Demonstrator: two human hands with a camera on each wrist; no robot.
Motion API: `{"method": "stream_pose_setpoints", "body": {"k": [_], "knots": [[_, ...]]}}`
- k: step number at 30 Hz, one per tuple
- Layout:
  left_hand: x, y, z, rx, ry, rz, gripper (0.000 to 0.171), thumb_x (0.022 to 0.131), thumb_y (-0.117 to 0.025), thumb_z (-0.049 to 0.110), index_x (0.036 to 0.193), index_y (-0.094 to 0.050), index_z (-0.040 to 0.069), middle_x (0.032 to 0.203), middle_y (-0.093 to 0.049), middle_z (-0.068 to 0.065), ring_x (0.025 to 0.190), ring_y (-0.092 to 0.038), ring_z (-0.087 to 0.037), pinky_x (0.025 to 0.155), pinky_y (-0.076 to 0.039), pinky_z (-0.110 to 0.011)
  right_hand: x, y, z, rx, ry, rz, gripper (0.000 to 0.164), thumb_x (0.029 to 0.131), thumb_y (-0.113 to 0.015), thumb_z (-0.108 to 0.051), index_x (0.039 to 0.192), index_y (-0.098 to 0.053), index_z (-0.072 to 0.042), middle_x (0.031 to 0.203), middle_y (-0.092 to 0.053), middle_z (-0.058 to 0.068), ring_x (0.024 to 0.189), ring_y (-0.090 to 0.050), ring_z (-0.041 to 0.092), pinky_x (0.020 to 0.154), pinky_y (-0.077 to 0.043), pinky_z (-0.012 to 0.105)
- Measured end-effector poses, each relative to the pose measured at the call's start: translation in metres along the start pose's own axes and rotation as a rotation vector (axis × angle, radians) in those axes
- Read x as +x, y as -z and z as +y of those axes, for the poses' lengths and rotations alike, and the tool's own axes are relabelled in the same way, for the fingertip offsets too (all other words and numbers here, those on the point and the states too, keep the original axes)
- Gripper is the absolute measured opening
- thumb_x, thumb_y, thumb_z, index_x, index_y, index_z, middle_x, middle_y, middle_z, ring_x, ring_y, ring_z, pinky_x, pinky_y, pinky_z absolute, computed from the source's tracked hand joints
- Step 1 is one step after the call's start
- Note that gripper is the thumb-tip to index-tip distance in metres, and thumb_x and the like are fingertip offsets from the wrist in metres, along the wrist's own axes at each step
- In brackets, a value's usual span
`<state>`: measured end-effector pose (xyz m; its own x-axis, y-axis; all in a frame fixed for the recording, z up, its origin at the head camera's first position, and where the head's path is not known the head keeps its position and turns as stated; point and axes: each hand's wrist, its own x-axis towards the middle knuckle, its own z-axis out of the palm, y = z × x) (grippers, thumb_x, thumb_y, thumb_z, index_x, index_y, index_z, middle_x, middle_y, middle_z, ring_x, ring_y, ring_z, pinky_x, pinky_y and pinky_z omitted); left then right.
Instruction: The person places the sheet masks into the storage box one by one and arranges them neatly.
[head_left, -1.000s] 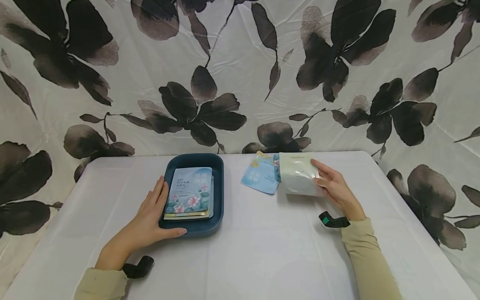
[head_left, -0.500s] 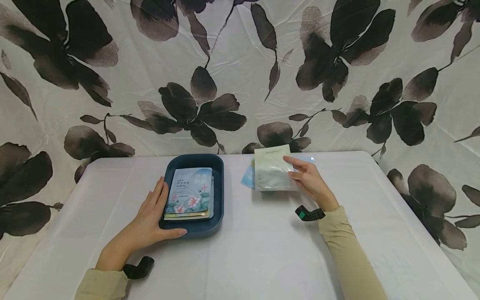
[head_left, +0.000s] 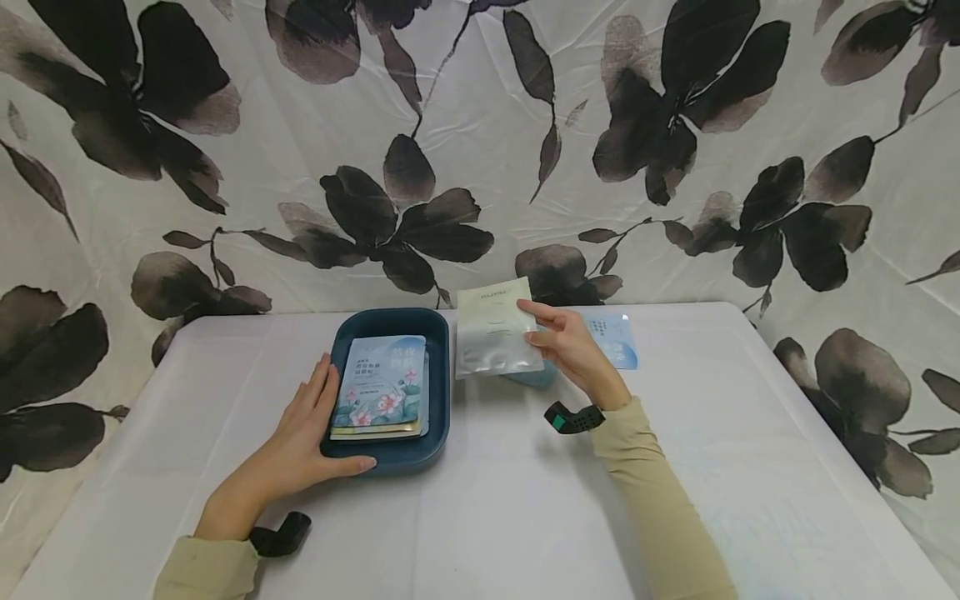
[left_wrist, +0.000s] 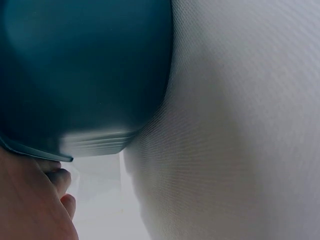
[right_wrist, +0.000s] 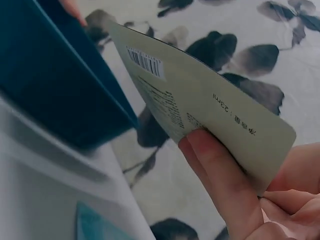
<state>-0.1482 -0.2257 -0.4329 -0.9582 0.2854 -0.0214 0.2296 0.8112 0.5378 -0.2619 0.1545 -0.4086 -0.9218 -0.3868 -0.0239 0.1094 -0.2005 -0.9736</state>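
My right hand (head_left: pixel 573 350) pinches a pale green face mask packet (head_left: pixel 491 329) by its right edge, thumb on one face and fingers on the other. It is raised above the table, just right of the dark blue tray (head_left: pixel 440 400). In the right wrist view the packet's back (right_wrist: pixel 200 105) shows a barcode and "23ml". My left hand (head_left: pixel 292 442) rests along the tray's left side, fingers extended, thumb at the front rim. Inside the tray lies a small stack of packets, topped by a blue one with pink flowers (head_left: pixel 382 379).
A blue packet (head_left: pixel 615 342) lies on the white-covered table (head_left: pixel 480 517) behind my right hand. Another blue packet (head_left: pixel 536 377) is mostly hidden under the raised one. A floral cloth (head_left: pixel 480 167) hangs along the table's back edge.
My right hand has carried the pale green packet leftward from above the blue packets, up close to the tray's right side. My left hand and the tray have stayed put.
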Motion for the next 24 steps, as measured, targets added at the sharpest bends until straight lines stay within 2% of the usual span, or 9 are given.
{"method": "stream_pose_setpoints", "body": {"k": [9, 15, 19, 22, 24], "knots": [[0.001, -0.002, -0.001, 0.011, -0.002, 0.005, 0.135, 0.071, -0.08, 0.062, 0.158, 0.004, 0.003, 0.164, 0.019, -0.008, 0.146, 0.003, -0.053, 0.108, -0.009, -0.075, 0.014, -0.047, 0.001, -0.047, -0.004, -0.069, 0.057, 0.095, -0.05, 0.009, 0.151, -0.035, 0.004, 0.157, -0.025, 0.016, 0.107, -0.051, 0.014, 0.08, -0.049, 0.02], [0.001, -0.003, -0.003, 0.005, -0.017, 0.009, 0.134, 0.071, -0.08, 0.061, 0.158, 0.004, 0.004, 0.164, 0.019, -0.008, 0.146, 0.004, -0.052, 0.109, -0.009, -0.075, 0.023, -0.079, 0.003, -0.166, -0.026, -0.106, 0.061, 0.094, -0.057, 0.004, 0.151, -0.036, 0.0, 0.158, -0.032, 0.013, 0.124, -0.052, 0.022, 0.093, -0.051, 0.034], [0.0, -0.002, -0.003, -0.005, -0.02, 0.004, 0.134, 0.071, -0.081, 0.06, 0.158, 0.004, 0.003, 0.164, 0.019, -0.008, 0.145, 0.004, -0.053, 0.108, -0.008, -0.075, 0.028, -0.097, 0.008, -0.215, -0.039, -0.156, 0.066, 0.092, -0.057, 0.005, 0.153, -0.032, 0.001, 0.161, -0.027, 0.009, 0.141, -0.036, 0.024, 0.1, -0.048, 0.042], [-0.001, -0.002, -0.002, -0.015, -0.02, -0.003, 0.134, 0.072, -0.081, 0.06, 0.158, 0.005, 0.003, 0.164, 0.02, -0.008, 0.145, 0.005, -0.054, 0.107, -0.008, -0.076, 0.03, -0.109, 0.012, -0.231, -0.058, -0.202, 0.069, 0.092, -0.055, 0.006, 0.154, -0.026, 0.002, 0.163, -0.022, 0.01, 0.147, -0.025, 0.022, 0.103, -0.046, 0.044], [-0.001, -0.001, -0.002, -0.018, -0.022, -0.006, 0.134, 0.072, -0.081, 0.059, 0.158, 0.005, 0.003, 0.164, 0.02, -0.009, 0.145, 0.005, -0.054, 0.107, -0.008, -0.076, 0.031, -0.116, 0.016, -0.237, -0.076, -0.229, 0.07, 0.092, -0.054, 0.007, 0.155, -0.023, 0.002, 0.163, -0.02, 0.011, 0.145, -0.029, 0.024, 0.104, -0.045, 0.044]]}}
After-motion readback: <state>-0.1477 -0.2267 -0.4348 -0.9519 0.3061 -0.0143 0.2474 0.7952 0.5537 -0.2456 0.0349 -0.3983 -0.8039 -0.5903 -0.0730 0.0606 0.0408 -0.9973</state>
